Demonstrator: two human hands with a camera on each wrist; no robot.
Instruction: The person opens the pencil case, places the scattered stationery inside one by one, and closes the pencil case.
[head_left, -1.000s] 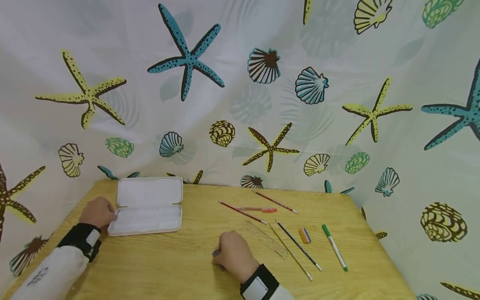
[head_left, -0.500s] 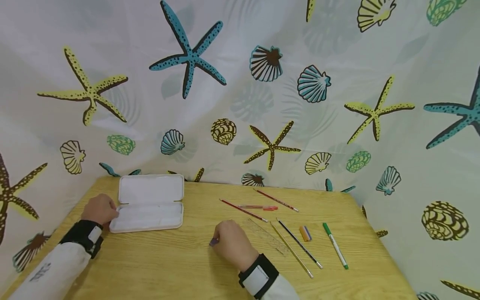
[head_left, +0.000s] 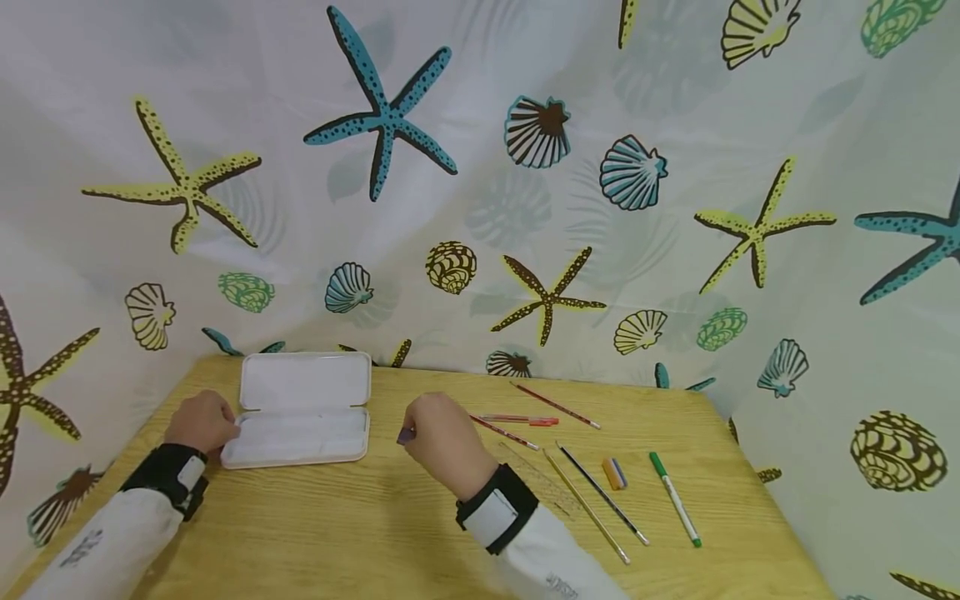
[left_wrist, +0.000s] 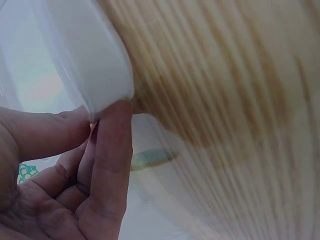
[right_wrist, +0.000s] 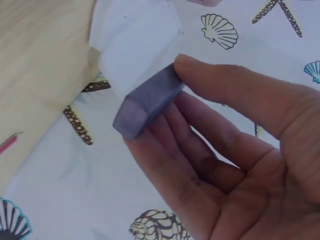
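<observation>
An opened white pencil case point(head_left: 300, 439) lies at the left of the table, its lid point(head_left: 305, 381) folded back. At its left end my left hand point(head_left: 201, 423) pinches the rim; in the left wrist view the thumb is on one side of the case wall point(left_wrist: 102, 70) and the fingers on the other. My right hand point(head_left: 444, 442) is raised over the middle of the table, right of the case. Between thumb and fingers it holds a purple-grey eraser point(right_wrist: 150, 100) with slanted ends, mostly hidden by the hand in the head view.
Right of the right hand lie red pencils point(head_left: 557, 406), a red pen point(head_left: 521, 420), a clear ruler point(head_left: 536, 475), a yellow pencil point(head_left: 587, 507), a dark pencil point(head_left: 602, 493), an orange-and-blue block point(head_left: 615, 473) and a green-capped marker point(head_left: 675, 500). A patterned cloth point(head_left: 450, 200) hangs behind the table.
My right hand has risen off the table with the eraser and moved up and left towards the pencil case. The left hand has stayed at the case's left end.
</observation>
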